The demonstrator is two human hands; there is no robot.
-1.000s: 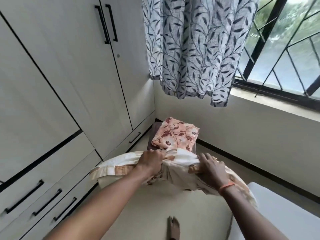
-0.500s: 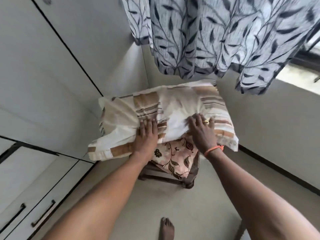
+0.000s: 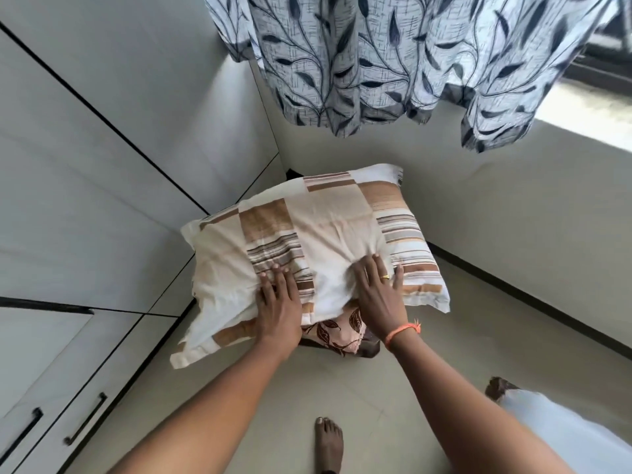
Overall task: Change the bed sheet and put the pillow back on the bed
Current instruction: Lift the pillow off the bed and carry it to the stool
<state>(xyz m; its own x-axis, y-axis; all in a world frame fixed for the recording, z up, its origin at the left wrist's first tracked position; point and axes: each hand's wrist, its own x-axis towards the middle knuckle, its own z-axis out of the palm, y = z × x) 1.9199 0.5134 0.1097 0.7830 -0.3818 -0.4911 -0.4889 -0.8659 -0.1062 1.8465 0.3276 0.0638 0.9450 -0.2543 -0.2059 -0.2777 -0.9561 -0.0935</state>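
Observation:
A pillow (image 3: 307,241) in a cream case with brown and striped patches lies flat on top of a folded peach floral sheet (image 3: 337,331), which sits on a dark wooden stool (image 3: 369,350) in the room's corner. My left hand (image 3: 278,302) rests on the pillow's near edge with fingers straight. My right hand (image 3: 376,292), with a ring and an orange wrist thread, presses flat on the pillow to the right of it. The bed shows only as a white corner (image 3: 564,429) at the lower right.
White wardrobe doors and drawers with black handles (image 3: 85,419) line the left side. A leaf-patterned curtain (image 3: 393,56) hangs above the stool, by a window ledge (image 3: 588,114). My bare foot (image 3: 328,443) stands on the beige floor.
The pillow, gripped bunched in both hands a second ago, has been laid over the folded sheet on the stool. Both hands now lie flat on it.

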